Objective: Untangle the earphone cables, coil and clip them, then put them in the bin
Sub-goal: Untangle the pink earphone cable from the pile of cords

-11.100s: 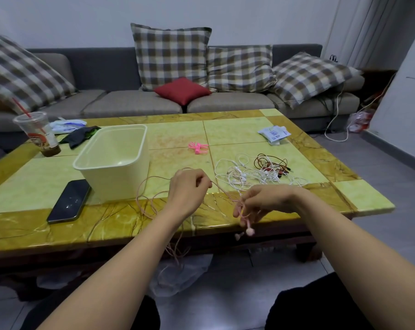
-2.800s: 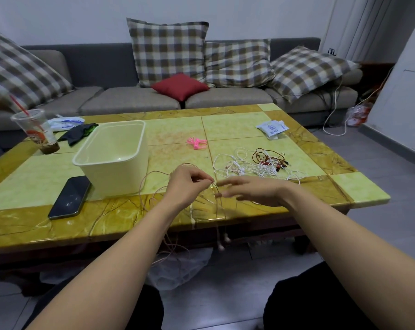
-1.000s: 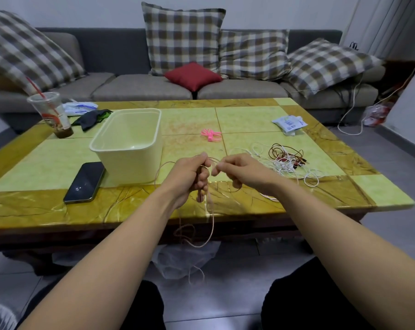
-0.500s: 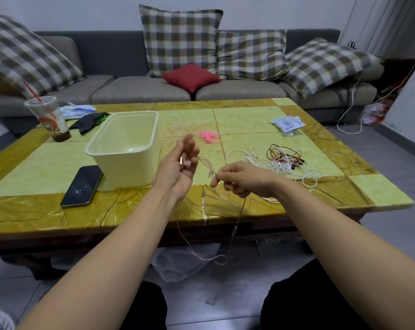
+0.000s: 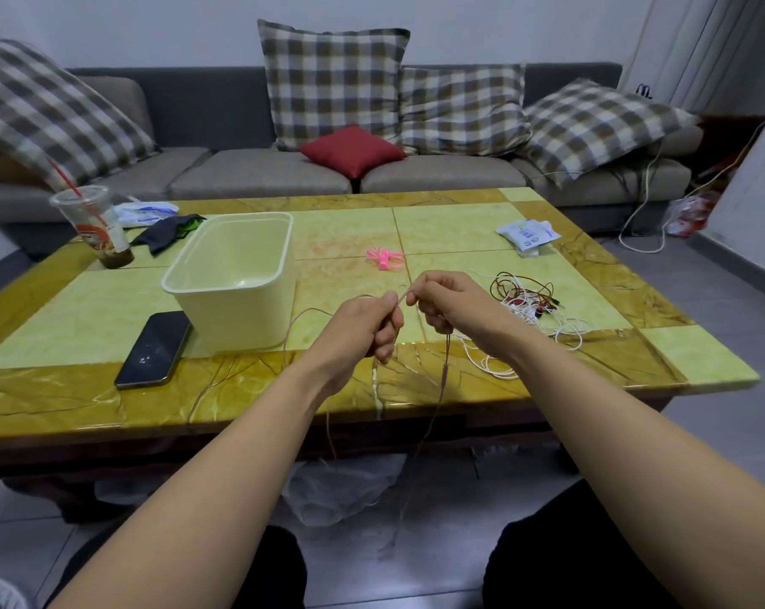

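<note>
— What's changed?
— Our left hand, spread a moment ago, now curls round the thin pinkish-beige earphone cable; our right hand pinches it just beside. We judge coiling can begin.
— And its tail?
— Hanging below the yellow marbled table, not yet in the cream plastic bin.

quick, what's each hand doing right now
Left hand: closed, pinching the pink earphone cable.
Right hand: closed, pinching the same cable just beside the left.
</note>
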`<state>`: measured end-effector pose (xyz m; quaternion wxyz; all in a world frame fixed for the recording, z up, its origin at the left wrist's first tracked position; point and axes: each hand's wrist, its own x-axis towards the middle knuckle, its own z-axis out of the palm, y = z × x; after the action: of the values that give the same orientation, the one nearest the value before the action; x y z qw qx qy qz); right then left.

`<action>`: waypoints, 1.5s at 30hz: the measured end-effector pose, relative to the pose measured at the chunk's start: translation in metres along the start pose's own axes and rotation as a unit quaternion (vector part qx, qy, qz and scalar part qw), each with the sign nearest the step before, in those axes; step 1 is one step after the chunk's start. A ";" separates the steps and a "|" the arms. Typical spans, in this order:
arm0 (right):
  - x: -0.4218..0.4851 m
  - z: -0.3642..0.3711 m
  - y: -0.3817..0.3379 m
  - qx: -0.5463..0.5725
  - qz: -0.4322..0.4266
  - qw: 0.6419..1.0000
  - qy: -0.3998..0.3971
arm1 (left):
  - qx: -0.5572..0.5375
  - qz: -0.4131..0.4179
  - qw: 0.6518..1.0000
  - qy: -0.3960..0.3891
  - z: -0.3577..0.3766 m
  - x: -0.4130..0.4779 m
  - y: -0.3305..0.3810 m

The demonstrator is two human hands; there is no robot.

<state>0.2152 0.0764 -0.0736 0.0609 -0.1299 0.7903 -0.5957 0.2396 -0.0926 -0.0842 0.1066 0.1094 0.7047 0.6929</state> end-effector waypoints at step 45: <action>-0.006 0.004 0.010 -0.056 0.055 0.995 -0.069 | -0.411 0.019 0.911 0.033 0.013 0.010 0.012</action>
<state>0.2201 0.0771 -0.0841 0.1407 -0.1304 0.8222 -0.5360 0.2344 -0.0772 -0.0720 0.1052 0.0462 0.3585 0.9264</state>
